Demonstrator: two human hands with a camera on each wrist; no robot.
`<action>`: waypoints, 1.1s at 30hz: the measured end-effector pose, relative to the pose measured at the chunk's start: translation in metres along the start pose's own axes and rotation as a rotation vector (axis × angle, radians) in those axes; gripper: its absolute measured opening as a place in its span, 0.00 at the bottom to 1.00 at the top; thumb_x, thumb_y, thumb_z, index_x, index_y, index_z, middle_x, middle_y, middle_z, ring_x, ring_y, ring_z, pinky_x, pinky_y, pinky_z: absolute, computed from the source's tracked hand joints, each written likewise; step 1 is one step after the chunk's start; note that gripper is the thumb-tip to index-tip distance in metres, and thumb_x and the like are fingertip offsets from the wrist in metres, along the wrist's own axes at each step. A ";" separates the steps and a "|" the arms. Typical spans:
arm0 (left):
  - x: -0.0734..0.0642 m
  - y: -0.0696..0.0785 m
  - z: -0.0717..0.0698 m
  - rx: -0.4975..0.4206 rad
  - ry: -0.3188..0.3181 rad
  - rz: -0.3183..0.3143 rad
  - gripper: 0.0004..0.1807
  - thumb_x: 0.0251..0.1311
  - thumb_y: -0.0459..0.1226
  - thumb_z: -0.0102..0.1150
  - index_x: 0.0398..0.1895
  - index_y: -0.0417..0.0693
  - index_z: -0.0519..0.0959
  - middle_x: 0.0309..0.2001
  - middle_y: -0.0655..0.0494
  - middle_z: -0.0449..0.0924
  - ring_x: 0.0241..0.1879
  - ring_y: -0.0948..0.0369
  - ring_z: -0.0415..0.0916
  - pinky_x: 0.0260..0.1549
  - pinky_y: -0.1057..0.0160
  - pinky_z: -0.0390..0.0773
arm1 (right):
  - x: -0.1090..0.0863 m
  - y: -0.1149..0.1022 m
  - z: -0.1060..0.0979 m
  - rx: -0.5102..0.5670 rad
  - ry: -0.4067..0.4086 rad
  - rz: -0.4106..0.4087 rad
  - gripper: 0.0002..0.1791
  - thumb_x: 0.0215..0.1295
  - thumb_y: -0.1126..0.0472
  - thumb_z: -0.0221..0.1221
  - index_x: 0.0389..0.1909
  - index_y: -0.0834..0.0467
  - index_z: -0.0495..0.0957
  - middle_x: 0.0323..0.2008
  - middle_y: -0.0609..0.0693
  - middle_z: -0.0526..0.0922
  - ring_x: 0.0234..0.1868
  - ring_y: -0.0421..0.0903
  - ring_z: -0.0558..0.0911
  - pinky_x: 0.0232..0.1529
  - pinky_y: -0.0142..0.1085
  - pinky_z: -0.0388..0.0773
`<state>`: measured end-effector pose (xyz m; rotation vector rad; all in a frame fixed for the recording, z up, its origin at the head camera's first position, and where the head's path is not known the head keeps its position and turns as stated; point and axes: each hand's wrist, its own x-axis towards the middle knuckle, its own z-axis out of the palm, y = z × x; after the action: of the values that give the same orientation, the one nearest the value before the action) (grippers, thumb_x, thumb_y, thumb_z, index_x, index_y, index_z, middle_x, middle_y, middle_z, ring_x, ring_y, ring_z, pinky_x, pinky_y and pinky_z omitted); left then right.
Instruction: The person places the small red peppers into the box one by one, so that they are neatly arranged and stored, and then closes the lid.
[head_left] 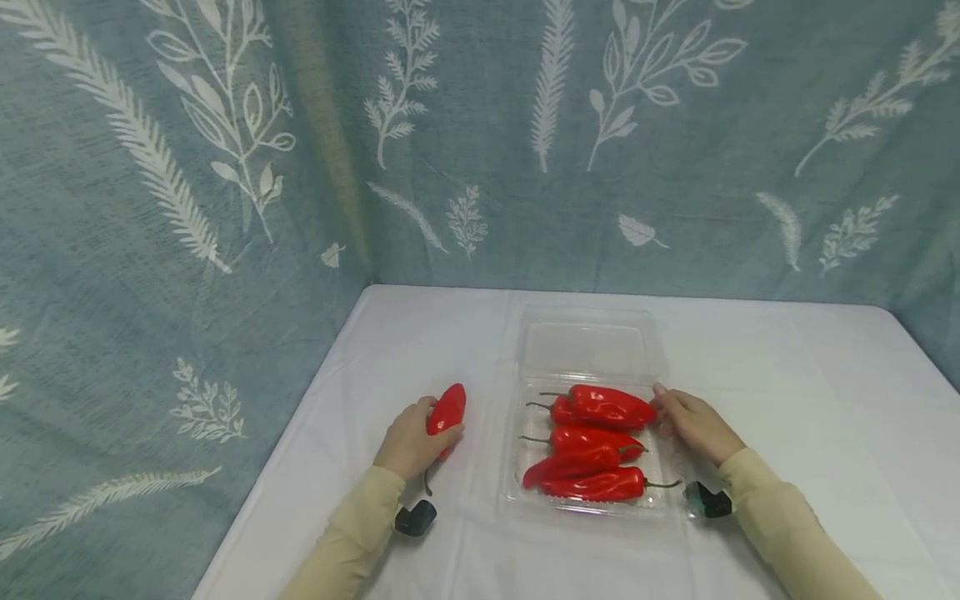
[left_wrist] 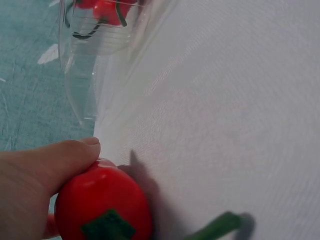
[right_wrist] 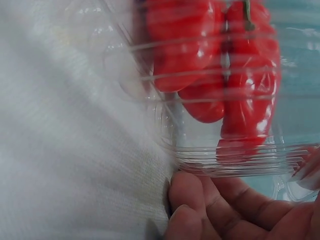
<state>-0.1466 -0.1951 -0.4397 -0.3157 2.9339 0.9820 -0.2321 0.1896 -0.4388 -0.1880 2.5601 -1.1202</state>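
Note:
On the left of the white table, my left hand (head_left: 414, 437) grips a red pepper (head_left: 447, 410) between thumb and fingers. Its green stem points toward me, and in the left wrist view the stem end of this pepper (left_wrist: 107, 202) shows beside the thumb. A clear plastic box (head_left: 510, 467) with its lid folded back lies right of it, and several red peppers (head_left: 592, 487) lie inside, side by side. At the box's right wall my right hand (head_left: 693, 425) holds the edge, its curled fingers (right_wrist: 220, 200) against the outside of the ribbed wall.
The transparent lid (head_left: 585, 346) lies flat behind the box, joined along its back edge. A white cloth covers the table (head_left: 810, 400). Blue-green curtains (head_left: 480, 208) with white leaf prints hang behind and at the left. Dark wrist devices (head_left: 415, 518) sit below both hands.

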 end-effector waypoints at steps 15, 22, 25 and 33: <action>0.005 0.014 -0.010 0.023 0.022 0.076 0.34 0.54 0.45 0.66 0.62 0.41 0.67 0.50 0.45 0.76 0.47 0.50 0.74 0.43 0.50 0.80 | -0.003 0.000 -0.003 0.003 0.043 -0.010 0.36 0.74 0.38 0.35 0.51 0.67 0.75 0.40 0.58 0.80 0.41 0.51 0.76 0.45 0.44 0.72; 0.005 0.037 -0.029 0.008 0.094 0.191 0.32 0.53 0.45 0.67 0.61 0.45 0.69 0.43 0.46 0.74 0.41 0.51 0.74 0.34 0.54 0.82 | 0.006 0.000 -0.005 0.000 0.058 -0.014 0.35 0.73 0.38 0.37 0.51 0.65 0.76 0.37 0.56 0.79 0.41 0.50 0.76 0.45 0.42 0.71; 0.003 0.051 -0.031 0.017 0.100 0.269 0.33 0.53 0.45 0.68 0.61 0.48 0.70 0.43 0.48 0.74 0.39 0.53 0.74 0.31 0.58 0.81 | 0.007 0.000 -0.006 0.009 0.061 -0.006 0.35 0.73 0.38 0.37 0.51 0.66 0.76 0.37 0.56 0.79 0.41 0.50 0.76 0.46 0.43 0.71; -0.006 0.102 -0.023 0.038 0.080 0.466 0.33 0.51 0.46 0.70 0.62 0.54 0.71 0.42 0.53 0.74 0.37 0.58 0.75 0.32 0.60 0.82 | 0.005 0.002 -0.006 0.030 0.065 0.018 0.34 0.74 0.39 0.38 0.50 0.65 0.76 0.39 0.58 0.79 0.44 0.52 0.76 0.51 0.49 0.71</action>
<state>-0.1603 -0.1281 -0.3596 0.3570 3.1652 0.9647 -0.2386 0.1939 -0.4375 -0.1226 2.5947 -1.1762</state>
